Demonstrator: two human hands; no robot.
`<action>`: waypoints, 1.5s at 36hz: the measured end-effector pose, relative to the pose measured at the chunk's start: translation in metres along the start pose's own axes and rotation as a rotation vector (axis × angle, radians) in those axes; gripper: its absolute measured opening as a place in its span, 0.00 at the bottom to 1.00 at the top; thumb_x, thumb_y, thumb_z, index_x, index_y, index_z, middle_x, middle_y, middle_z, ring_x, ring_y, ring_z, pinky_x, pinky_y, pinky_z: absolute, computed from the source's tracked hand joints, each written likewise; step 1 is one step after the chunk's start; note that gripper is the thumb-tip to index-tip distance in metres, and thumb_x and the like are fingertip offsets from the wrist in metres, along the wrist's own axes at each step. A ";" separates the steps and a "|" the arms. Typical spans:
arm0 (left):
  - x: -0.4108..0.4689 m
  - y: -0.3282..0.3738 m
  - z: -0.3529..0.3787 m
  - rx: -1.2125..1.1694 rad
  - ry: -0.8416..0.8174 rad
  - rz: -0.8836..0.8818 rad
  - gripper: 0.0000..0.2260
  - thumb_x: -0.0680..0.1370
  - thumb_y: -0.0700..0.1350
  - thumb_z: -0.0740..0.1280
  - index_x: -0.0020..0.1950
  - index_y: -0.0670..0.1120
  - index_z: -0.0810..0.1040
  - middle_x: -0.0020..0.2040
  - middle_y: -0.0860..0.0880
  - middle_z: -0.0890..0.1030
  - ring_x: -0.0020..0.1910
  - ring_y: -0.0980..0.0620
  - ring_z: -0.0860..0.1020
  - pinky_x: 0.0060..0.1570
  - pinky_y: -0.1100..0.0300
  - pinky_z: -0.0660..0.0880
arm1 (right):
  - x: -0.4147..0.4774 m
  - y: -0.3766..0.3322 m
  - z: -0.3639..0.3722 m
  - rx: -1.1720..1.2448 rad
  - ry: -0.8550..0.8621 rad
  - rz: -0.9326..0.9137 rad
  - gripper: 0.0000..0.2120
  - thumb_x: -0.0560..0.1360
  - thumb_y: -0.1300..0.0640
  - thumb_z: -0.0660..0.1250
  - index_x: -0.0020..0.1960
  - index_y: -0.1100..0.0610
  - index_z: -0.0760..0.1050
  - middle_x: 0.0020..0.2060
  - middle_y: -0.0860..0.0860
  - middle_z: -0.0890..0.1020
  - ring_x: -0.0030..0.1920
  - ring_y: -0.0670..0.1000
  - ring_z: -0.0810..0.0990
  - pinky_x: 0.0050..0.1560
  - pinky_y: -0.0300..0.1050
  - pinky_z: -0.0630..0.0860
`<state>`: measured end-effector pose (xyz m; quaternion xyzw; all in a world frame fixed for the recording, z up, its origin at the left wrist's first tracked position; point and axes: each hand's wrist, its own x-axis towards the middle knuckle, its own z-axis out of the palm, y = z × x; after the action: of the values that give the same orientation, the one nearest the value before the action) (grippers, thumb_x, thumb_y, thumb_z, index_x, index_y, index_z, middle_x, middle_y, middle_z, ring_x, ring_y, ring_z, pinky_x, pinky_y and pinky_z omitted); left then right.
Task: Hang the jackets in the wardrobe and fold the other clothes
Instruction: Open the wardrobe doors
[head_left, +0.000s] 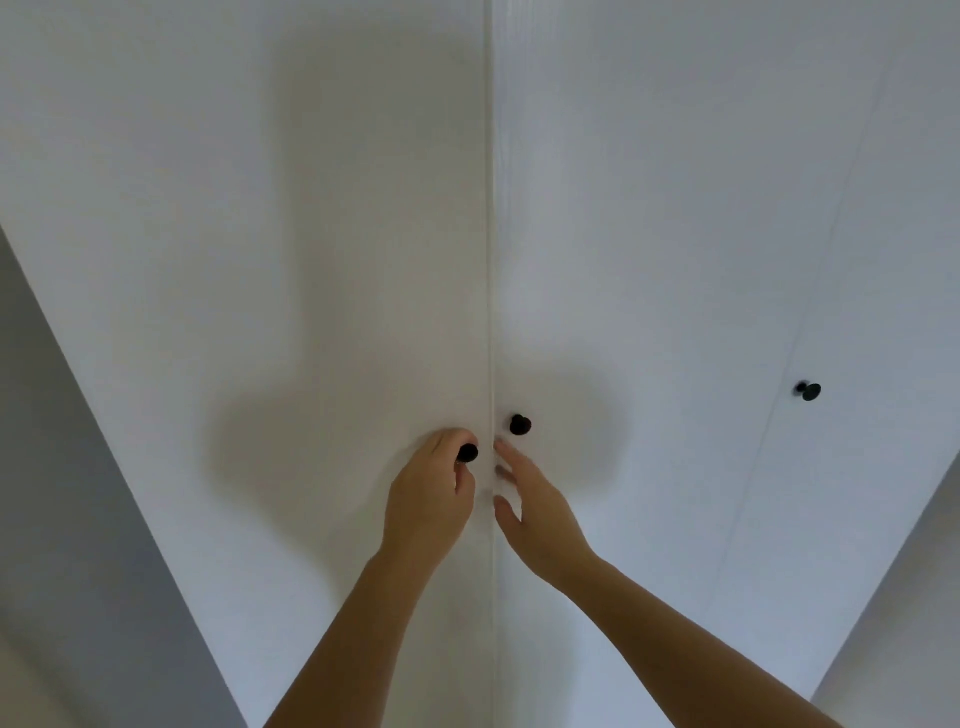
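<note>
A white wardrobe fills the view, its left door (311, 260) and right door (649, 234) meeting at a closed centre seam. My left hand (431, 493) has its fingers curled round the left door's black knob (468, 453). Just right of the seam, my right hand (535, 509) has its fingers spread and relaxed. It sits a little below the right door's black knob (519, 425) without touching it. No jackets or other clothes are in view.
A third white door (893, 260) with its own black knob (808, 391) stands at the far right. A grey wall (67, 519) runs along the wardrobe's left side. Another wall strip (919, 597) shows at the lower right.
</note>
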<state>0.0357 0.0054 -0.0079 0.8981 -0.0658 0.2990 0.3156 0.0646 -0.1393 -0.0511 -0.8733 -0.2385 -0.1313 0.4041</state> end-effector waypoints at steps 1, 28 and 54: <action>-0.006 0.000 -0.002 -0.012 0.008 0.003 0.11 0.77 0.38 0.64 0.58 0.47 0.78 0.53 0.55 0.79 0.49 0.60 0.75 0.52 0.72 0.69 | -0.003 -0.002 0.003 0.135 -0.023 0.071 0.24 0.79 0.57 0.62 0.73 0.50 0.63 0.65 0.43 0.74 0.58 0.40 0.77 0.58 0.38 0.76; -0.067 0.097 -0.056 0.179 0.352 -0.464 0.47 0.75 0.50 0.70 0.77 0.50 0.35 0.78 0.44 0.40 0.76 0.36 0.48 0.68 0.46 0.63 | -0.107 -0.069 0.016 0.165 -0.242 0.117 0.12 0.77 0.50 0.65 0.38 0.46 0.65 0.32 0.40 0.71 0.32 0.39 0.70 0.34 0.31 0.66; -0.192 0.034 -0.219 -0.327 0.063 -0.308 0.44 0.75 0.37 0.65 0.77 0.55 0.36 0.75 0.47 0.57 0.66 0.43 0.69 0.61 0.49 0.74 | -0.216 -0.229 0.110 0.149 -0.334 0.186 0.13 0.73 0.59 0.61 0.55 0.61 0.76 0.45 0.57 0.82 0.43 0.57 0.82 0.45 0.50 0.81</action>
<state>-0.2400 0.0975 0.0354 0.8247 0.0343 0.2604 0.5009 -0.2353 0.0061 -0.0652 -0.8689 -0.2297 0.0713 0.4326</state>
